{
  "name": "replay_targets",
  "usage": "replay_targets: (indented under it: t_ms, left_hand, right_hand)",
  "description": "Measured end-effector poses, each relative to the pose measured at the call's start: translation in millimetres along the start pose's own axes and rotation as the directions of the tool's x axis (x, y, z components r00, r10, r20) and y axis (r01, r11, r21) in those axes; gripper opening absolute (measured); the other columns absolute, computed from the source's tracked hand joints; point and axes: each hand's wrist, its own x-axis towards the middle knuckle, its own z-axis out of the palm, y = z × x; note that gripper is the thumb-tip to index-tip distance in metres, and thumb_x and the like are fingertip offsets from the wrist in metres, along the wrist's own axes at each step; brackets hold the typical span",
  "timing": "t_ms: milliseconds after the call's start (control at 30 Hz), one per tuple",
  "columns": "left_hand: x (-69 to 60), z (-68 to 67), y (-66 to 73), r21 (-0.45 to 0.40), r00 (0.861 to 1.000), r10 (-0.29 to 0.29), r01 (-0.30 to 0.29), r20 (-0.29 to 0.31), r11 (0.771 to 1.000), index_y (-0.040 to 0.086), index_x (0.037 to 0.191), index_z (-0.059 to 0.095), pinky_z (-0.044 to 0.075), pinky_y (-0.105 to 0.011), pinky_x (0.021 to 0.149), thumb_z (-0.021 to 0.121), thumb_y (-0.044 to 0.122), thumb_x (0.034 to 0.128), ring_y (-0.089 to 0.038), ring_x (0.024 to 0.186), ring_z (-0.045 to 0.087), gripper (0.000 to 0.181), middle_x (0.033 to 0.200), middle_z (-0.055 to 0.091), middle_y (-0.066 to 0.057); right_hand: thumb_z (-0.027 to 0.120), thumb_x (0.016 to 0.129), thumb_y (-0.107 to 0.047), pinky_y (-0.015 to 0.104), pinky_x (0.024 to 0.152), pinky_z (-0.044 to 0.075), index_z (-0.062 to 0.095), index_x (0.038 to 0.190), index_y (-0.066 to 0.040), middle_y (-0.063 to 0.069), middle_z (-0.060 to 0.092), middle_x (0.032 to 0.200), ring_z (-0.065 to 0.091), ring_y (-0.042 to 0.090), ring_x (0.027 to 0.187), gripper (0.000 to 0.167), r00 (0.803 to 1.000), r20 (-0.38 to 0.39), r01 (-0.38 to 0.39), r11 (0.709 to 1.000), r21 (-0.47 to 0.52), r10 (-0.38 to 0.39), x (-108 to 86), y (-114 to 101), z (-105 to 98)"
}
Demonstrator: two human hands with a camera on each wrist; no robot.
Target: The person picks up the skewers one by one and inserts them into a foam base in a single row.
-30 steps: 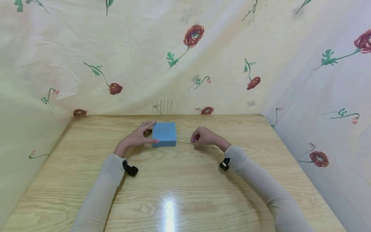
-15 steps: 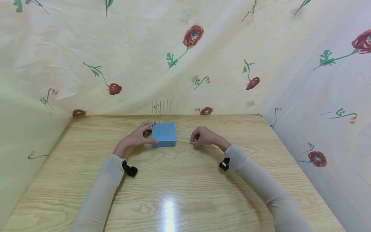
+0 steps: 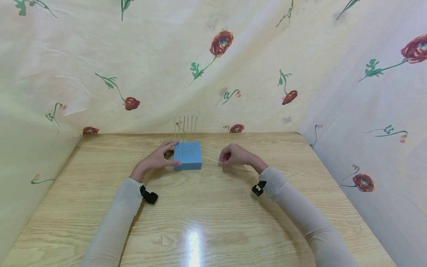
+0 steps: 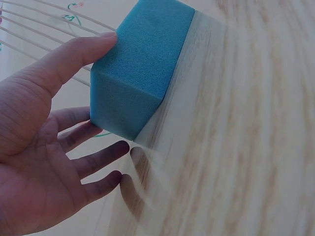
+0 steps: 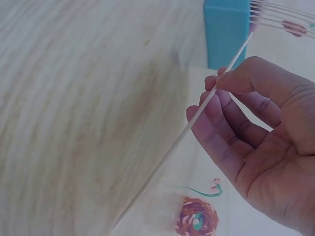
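Observation:
A blue foam block [image 3: 188, 155] with small holes in its top sits on the table. Several thin sticks [image 3: 188, 128] stand upright along its far side. My left hand [image 3: 156, 157] holds the block from the left, thumb on the near top edge and index finger behind; in the left wrist view, the lower fingers [image 4: 101, 160] stick out past its end. To the right of the block, my right hand [image 3: 235, 155] pinches a thin pale stick [image 5: 170, 152] between thumb and fingertips. The stick slants, its tip near the block but apart from it in the head view.
The wood-grain table [image 3: 207, 200] spreads toward me and to both sides. Flower-patterned cloth [image 3: 160, 74] hangs behind and at the sides. Each wrist wears a small black camera [image 3: 150, 196].
The pinched stick's left end has tilted up slightly, and my right hand has risen a little. My left hand and the block stay in place; the head view shifts slightly.

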Motion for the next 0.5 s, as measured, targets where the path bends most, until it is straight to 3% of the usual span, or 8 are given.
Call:
replay_targets:
  t_ms: [267,500]
  left_hand:
    - [-1.5,0.6,1.3,0.009,1.0,0.01,-0.01,0.001,1.0,0.015,0.165,0.017,0.028,-0.068,0.117,0.076,0.025,0.0942,-0.045,0.15,0.025,0.092,0.168,0.011,-0.02]
    - [-1.2,0.6,1.6,0.004,1.0,0.011,-0.011,0.002,1.0,0.016,0.165,0.018,0.029,-0.066,0.118,0.077,0.026,0.0935,-0.044,0.151,0.026,0.093,0.168,0.011,-0.019]
  right_hand:
    - [0.067,0.088,0.005,0.028,0.068,0.055,0.074,0.101,0.005,0.009,0.072,0.09,0.062,0.014,0.076,0.015,1.0,-0.015,0.0,0.997,0.073,0.001,-0.3,-6,-6]
    - [0.064,0.096,-0.001,0.053,0.079,0.058,0.069,0.109,0.01,0.022,0.069,0.099,0.064,0.024,0.079,0.018,0.999,-0.035,0.0,0.984,0.179,0.006,-1.7,-12,-10]
